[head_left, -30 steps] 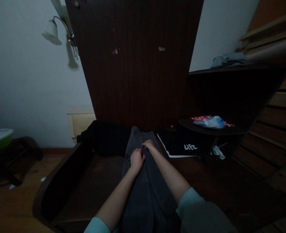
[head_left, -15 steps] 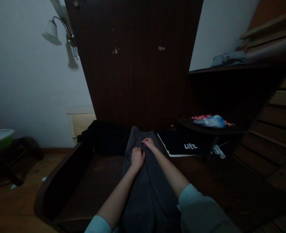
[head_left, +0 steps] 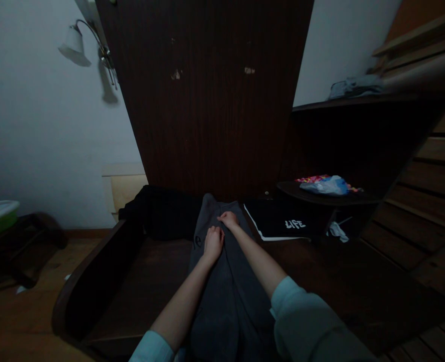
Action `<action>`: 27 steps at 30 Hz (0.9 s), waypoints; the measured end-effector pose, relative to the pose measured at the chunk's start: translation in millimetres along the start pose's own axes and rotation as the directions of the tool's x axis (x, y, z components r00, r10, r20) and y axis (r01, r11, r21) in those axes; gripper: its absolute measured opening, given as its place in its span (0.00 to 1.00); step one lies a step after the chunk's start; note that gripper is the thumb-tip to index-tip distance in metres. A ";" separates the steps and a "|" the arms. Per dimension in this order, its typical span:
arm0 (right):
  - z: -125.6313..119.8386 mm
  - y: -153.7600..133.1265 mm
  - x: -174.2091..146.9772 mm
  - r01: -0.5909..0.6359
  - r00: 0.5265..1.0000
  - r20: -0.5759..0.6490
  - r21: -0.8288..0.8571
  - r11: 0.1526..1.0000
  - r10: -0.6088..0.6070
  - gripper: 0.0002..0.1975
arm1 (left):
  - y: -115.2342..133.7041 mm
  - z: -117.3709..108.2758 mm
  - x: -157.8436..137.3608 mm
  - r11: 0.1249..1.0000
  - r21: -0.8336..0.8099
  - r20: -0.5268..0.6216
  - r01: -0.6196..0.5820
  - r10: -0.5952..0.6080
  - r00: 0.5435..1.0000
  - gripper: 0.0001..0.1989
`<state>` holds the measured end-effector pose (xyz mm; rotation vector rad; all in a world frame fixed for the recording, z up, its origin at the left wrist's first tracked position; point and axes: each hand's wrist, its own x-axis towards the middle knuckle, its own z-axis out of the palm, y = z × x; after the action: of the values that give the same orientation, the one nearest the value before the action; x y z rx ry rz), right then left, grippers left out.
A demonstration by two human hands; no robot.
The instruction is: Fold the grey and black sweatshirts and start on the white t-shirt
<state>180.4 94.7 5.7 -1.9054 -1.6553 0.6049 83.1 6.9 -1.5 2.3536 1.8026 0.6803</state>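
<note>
A white-shaded wall lamp hangs beside a tall dark wooden panel.

A person's left sleeve and right sleeve, both pale blue-green and plain, end above bare forearms, the right one roomy and rounded, shading to dull grey-green beyond its lighter lower edge.

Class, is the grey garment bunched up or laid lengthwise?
Laid lengthwise: the grey garment stretches from near the dark panel to the picture's bottom edge.
</note>
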 end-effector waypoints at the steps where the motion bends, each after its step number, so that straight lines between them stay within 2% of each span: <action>1: 0.1 -0.9 -3.2 0.010 1.000 -0.012 -0.002 1.000 -0.010 0.07 | 0.4 1.0 0.1 1.000 -0.005 0.004 0.001 -0.001 1.000 0.10; 5: -2.4 -9.7 -17.0 0.070 0.997 -0.023 0.006 0.998 -0.070 0.11 | 0.8 -0.6 2.8 1.000 -0.025 0.032 -0.002 0.002 0.999 0.14; 9: -19.6 -8.5 -46.6 0.170 0.984 0.043 0.055 0.984 -0.172 0.17 | -8.3 -25.0 -5.5 0.996 -0.067 0.141 -0.060 0.069 0.988 0.16; 11: -33.8 5.4 -76.9 0.250 0.965 0.058 0.078 0.965 -0.254 0.19 | -14.7 -45.4 -24.8 0.989 -0.084 0.230 -0.118 0.134 0.964 0.20; 12: -40.7 15.9 -96.4 0.338 0.939 0.041 0.070 0.939 -0.341 0.20 | -17.2 -55.5 -39.3 0.985 -0.082 0.245 -0.152 0.168 0.955 0.21; 14: -50.9 41.1 -140.9 0.475 0.879 0.054 -0.008 0.880 -0.474 0.22 | -19.2 -71.5 -75.2 0.979 -0.065 0.261 -0.193 0.203 0.944 0.19; 16: -53.5 66.4 -185.7 0.505 0.863 0.072 -0.156 0.849 -0.500 0.21 | -17.2 -77.4 -113.7 0.975 -0.046 0.273 -0.216 0.220 0.937 0.20; 19: -44.4 92.3 -233.7 0.438 0.896 0.093 -0.360 0.824 -0.435 0.20 | -10.0 -66.1 -157.8 0.965 -0.033 0.245 -0.259 0.259 0.934 0.22; 21: -35.3 99.6 -247.8 0.403 0.910 0.088 -0.420 0.813 -0.406 0.20 | -5.8 -52.0 -172.0 0.965 0.033 0.234 -0.262 0.247 0.940 0.21; 24: -26.0 100.4 -250.5 0.391 0.909 0.049 -0.448 0.804 -0.415 0.24 | -2.4 -37.1 -175.3 0.961 0.108 0.245 -0.256 0.224 0.943 0.24; 27: -24.2 97.1 -246.1 0.401 0.901 0.028 -0.440 0.804 -0.434 0.27 | -0.8 -36.6 -168.2 0.955 0.128 0.265 -0.267 0.227 0.937 0.27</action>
<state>233.0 -161.0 -43.2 -1.7173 -2.2113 -0.0274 34.0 -157.4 -17.2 2.6617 1.5245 0.2497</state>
